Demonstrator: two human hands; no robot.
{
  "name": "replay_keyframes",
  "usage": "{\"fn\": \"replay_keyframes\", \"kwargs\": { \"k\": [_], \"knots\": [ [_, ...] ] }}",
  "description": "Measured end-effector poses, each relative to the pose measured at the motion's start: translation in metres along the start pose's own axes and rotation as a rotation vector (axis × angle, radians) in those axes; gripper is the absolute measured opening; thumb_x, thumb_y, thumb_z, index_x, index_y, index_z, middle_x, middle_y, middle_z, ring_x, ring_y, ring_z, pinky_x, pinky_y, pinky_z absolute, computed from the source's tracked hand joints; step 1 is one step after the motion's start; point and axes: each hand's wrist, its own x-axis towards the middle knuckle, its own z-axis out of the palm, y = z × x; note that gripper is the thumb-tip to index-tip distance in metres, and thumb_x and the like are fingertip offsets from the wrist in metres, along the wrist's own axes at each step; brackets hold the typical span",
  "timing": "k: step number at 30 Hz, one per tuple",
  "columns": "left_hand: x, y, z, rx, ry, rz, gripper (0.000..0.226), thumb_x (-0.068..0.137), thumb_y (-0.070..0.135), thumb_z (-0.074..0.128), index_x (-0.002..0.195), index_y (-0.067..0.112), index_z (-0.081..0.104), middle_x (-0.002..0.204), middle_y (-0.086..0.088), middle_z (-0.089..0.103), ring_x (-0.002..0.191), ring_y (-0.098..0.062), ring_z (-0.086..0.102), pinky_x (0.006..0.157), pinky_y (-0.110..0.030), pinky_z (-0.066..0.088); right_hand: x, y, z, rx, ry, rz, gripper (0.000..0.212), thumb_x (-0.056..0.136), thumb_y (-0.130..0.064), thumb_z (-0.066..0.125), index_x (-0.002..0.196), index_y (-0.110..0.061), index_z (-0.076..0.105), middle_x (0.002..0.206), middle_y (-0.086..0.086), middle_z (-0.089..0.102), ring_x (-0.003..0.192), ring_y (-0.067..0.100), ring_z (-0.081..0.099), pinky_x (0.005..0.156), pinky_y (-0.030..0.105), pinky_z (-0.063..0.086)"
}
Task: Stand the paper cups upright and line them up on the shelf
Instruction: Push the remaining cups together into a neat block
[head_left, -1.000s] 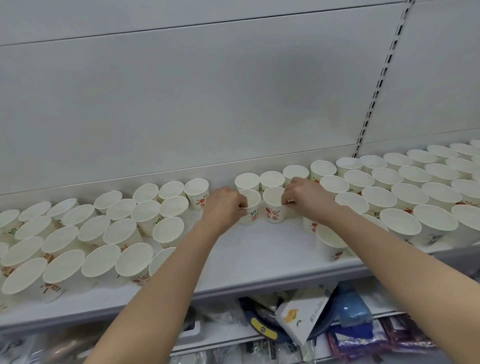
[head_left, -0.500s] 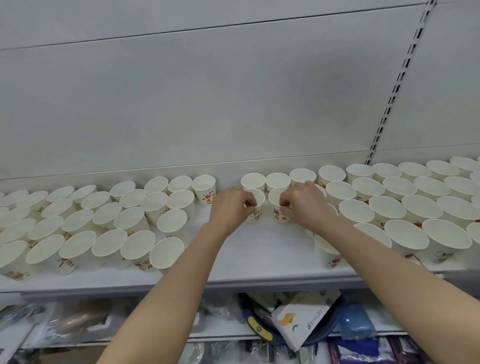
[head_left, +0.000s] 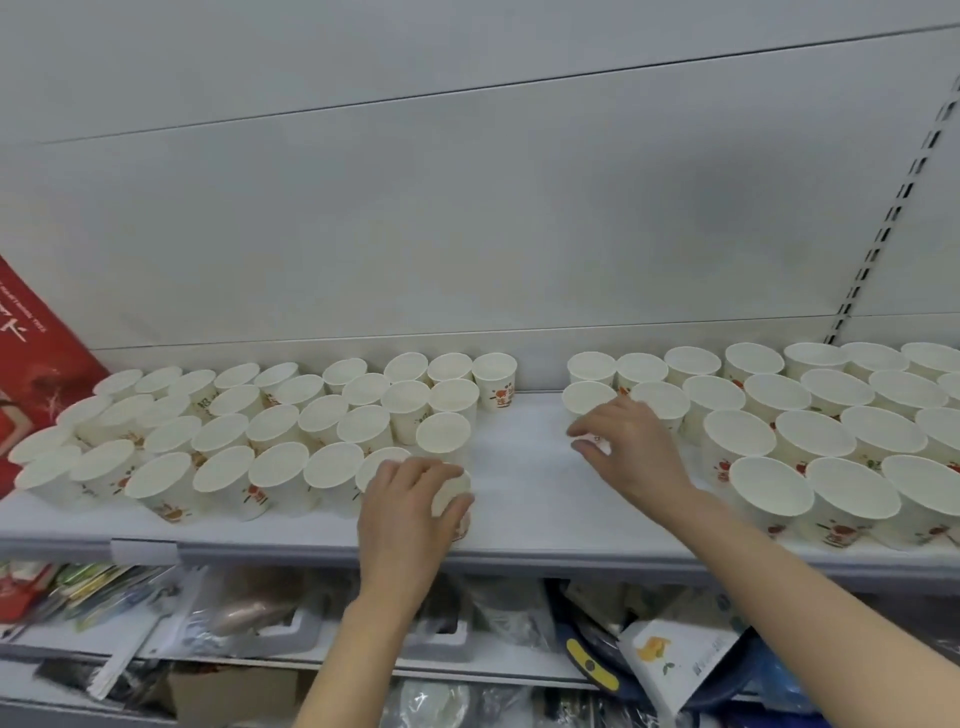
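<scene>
Many white paper cups with red and green print stand upright on the white shelf (head_left: 519, 525) in two blocks, a left block (head_left: 291, 431) and a right block (head_left: 810, 431). A bare strip of shelf separates them. My left hand (head_left: 410, 509) grips one paper cup (head_left: 453, 491) near the front edge, at the right end of the left block's front row. My right hand (head_left: 631, 449) curls over another cup (head_left: 596, 442) at the left edge of the right block. That cup is mostly hidden under the fingers.
A red box (head_left: 31, 364) leans at the shelf's far left. The grey back panel rises behind the cups, with a slotted upright (head_left: 878, 249) at the right. Bags and packets (head_left: 670, 654) crowd the lower shelf.
Both hands left the back middle, each with a cup. The left hand came forward and left to the front row, the right hand moved right. The view shifted left, showing the red box.
</scene>
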Motion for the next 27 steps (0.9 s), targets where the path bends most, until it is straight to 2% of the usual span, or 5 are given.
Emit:
{"fn": "replay_keyframes", "kwargs": {
  "k": [4,7,10,17,27],
  "knots": [
    [-0.02,-0.035,-0.015,0.005,-0.099,0.089,0.03,0.066,0.035,0.088,0.092,0.026,0.076,0.1,0.01,0.068,0.09,-0.017,0.052,0.075,-0.031,0.048,0.008,-0.051,0.025,0.109,-0.072,0.036,0.007,0.08,-0.021,0.075,0.086,-0.022,0.073,0.085,-0.007,0.071,0.083,0.018,0.059,0.073,0.037,0.049],
    [-0.01,-0.037,-0.021,-0.013,-0.129,0.145,0.017,0.068,0.028,0.087,0.08,0.027,0.075,0.093,0.013,0.069,0.086,-0.014,0.051,0.067,-0.028,0.047,0.017,-0.079,0.043,0.139,-0.121,0.082,0.016,0.085,-0.027,0.07,0.101,-0.025,0.072,0.1,-0.008,0.069,0.096,0.014,0.054,0.079,0.028,0.046],
    [-0.007,-0.035,-0.031,-0.126,-0.117,0.148,0.012,0.075,0.031,0.082,0.083,0.029,0.073,0.089,0.019,0.068,0.084,-0.012,0.048,0.066,-0.027,0.044,0.027,-0.091,0.056,0.108,-0.19,0.019,0.025,0.085,-0.026,0.068,0.109,-0.026,0.068,0.111,-0.008,0.063,0.104,0.014,0.049,0.081,0.023,0.039],
    [-0.012,-0.043,-0.046,-0.452,-0.127,-0.012,0.006,0.084,0.029,0.072,0.089,0.033,0.071,0.088,0.022,0.065,0.087,-0.008,0.052,0.073,-0.023,0.044,0.047,-0.102,0.066,0.012,-0.314,-0.001,0.01,0.084,-0.027,0.066,0.09,-0.023,0.072,0.09,-0.007,0.067,0.095,0.019,0.047,0.072,0.034,0.043],
    [0.018,-0.007,-0.015,-0.687,-0.189,-0.2,0.008,0.084,0.026,0.074,0.081,0.034,0.072,0.091,0.02,0.067,0.083,-0.002,0.057,0.074,-0.021,0.042,-0.025,-0.047,-0.005,0.122,-0.003,0.261,0.004,0.08,-0.024,0.074,0.084,-0.023,0.074,0.082,-0.008,0.068,0.084,0.016,0.049,0.073,0.032,0.041]
  ]
}}
